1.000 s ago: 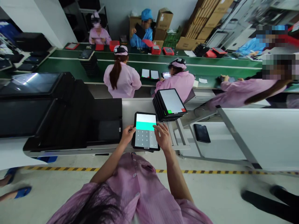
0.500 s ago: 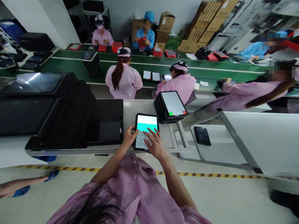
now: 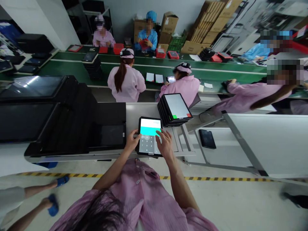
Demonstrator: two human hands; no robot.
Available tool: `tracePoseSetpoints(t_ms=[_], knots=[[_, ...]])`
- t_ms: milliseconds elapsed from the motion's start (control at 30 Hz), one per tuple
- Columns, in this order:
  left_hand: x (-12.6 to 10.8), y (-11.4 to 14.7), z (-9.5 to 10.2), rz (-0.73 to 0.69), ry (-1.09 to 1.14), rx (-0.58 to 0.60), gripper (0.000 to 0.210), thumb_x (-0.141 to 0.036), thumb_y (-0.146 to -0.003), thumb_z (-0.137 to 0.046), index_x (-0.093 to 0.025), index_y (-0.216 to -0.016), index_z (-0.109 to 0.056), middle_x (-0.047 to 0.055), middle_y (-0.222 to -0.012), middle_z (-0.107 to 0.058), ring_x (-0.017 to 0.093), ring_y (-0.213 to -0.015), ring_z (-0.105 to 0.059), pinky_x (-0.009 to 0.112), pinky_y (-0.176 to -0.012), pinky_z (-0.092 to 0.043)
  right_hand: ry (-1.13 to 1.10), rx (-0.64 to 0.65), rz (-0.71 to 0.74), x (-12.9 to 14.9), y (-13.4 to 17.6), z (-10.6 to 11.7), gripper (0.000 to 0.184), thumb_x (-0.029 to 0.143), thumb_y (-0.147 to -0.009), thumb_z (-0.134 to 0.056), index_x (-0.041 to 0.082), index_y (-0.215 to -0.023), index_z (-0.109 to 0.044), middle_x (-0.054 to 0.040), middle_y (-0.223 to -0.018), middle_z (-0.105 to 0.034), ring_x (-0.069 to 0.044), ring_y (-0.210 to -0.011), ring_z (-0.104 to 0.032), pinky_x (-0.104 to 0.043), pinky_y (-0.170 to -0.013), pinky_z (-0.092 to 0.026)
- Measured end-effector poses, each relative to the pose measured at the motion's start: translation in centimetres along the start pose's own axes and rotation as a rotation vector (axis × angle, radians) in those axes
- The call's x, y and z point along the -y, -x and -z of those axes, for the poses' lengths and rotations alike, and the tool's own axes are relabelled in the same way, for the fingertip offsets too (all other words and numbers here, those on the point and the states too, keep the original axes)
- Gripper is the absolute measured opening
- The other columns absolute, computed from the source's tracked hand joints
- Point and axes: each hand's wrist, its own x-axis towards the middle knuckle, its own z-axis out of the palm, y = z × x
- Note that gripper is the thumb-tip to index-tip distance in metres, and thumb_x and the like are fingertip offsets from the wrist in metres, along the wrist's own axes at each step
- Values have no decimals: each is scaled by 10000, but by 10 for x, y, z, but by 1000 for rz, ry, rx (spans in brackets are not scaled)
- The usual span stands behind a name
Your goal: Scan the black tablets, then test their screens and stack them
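Note:
A lit tablet point(image 3: 150, 128) lies in front of me on the light bench point(image 3: 139, 110), its screen showing a calculator keypad under a turquoise band. My left hand point(image 3: 132, 140) grips the tablet's left edge, thumb on top at the frame. Over the right part of the screen is my right hand point(image 3: 165, 142), fingers spread and bent, tips at or just above the turquoise band and keys; contact is hard to tell. Just beyond to the right stands a stack of tablets point(image 3: 176, 107), the top one lit white with green and red corners.
Large stacks of dark tablets point(image 3: 26, 120) fill the bench's left side, with a dark tablet point(image 3: 109, 134) nearer me. Another tablet point(image 3: 207, 139) lies on a white cart point(image 3: 231, 154) to the right. Co-workers sit along a green conveyor point(image 3: 134, 61) ahead. A passer-by's feet point(image 3: 53, 205) show lower left.
My right hand has shifted right and slightly up across the screen, uncovering number keys. Figures appear in the display's top area. My left hand stays put. The passer-by at left has stepped further into view.

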Motion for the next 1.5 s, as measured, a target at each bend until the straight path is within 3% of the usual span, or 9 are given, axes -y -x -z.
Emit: tracePoseSetpoints(t_ms=[267,467,567,667,767,900,1100,1267,1500], knots=[[3,11,13,-22,86,94,393,-479,-956,-718,-212,-1218,-835,123,-1530,-720,305,-1422,-663,383,-1065,-594,-43,-24,-47,-6,1,3,299,312,-1151,-508,238,-1279,-768,-112,-1243,-845,-307,-1340,-738,-601,-1229,-500],[20,41,31,-73,104,154,516,-627,-998,-673,-200,-1222,-854,159,-1511,-725,314,-1387,-693,429,-1101,-597,-99,37,-26,-4,0,3,286,340,-1144,-523,259,-1294,-752,-91,-1264,-840,-304,-1355,-729,-639,-1278,-449],[27,56,43,-164,17,251,581,-619,-938,-778,-204,-1343,-815,185,-1617,-637,352,-1430,-663,435,-1022,-634,-139,2,-95,-3,-5,5,313,371,-1149,-507,252,-1320,-741,-106,-1289,-828,-308,-1336,-735,-616,-1260,-484],[29,66,51,-237,-123,331,798,-591,-800,-933,-224,-1480,-732,192,-1686,-562,380,-1475,-625,447,-995,-655,-239,-46,-231,-3,-12,10,379,434,-1148,-503,233,-1398,-703,-141,-1358,-796,-310,-1305,-744,-534,-1154,-586],[27,68,51,-270,-229,296,823,-575,-754,-976,-253,-1470,-729,163,-1660,-590,369,-1502,-607,500,-1140,-610,-331,-54,-320,-4,-19,10,414,465,-1144,-509,225,-1436,-676,-140,-1399,-779,-308,-1323,-736,-498,-1114,-609],[26,67,45,-313,-298,237,752,-566,-760,-976,-247,-1404,-755,155,-1605,-636,356,-1500,-613,540,-1278,-507,-339,-48,-293,-4,-24,5,385,459,-1144,-509,235,-1384,-711,-127,-1341,-804,-299,-1281,-750,-505,-1124,-599],[24,68,45,-333,-330,239,712,-519,-782,-973,-250,-1402,-749,149,-1600,-641,357,-1499,-613,560,-1295,-490,-258,-26,-210,-1,-30,0,353,426,-1143,-509,242,-1286,-775,-125,-1322,-806,-307,-1314,-728,-538,-1152,-578],[23,66,45,-359,-339,238,655,-474,-808,-963,-243,-1383,-752,145,-1584,-651,338,-1477,-635,536,-1281,-507,-195,-116,-164,0,-32,3,359,390,-1159,-468,254,-1179,-801,-96,-1194,-841,-282,-1261,-754,-563,-1224,-529],[29,63,43,-355,-315,238,677,-490,-771,-988,-228,-1350,-756,155,-1586,-645,336,-1479,-633,533,-1283,-500,-171,-56,-152,-3,-30,2,362,412,-1154,-480,238,-1255,-780,-122,-1269,-820,-289,-1307,-729,-539,-1184,-554]])
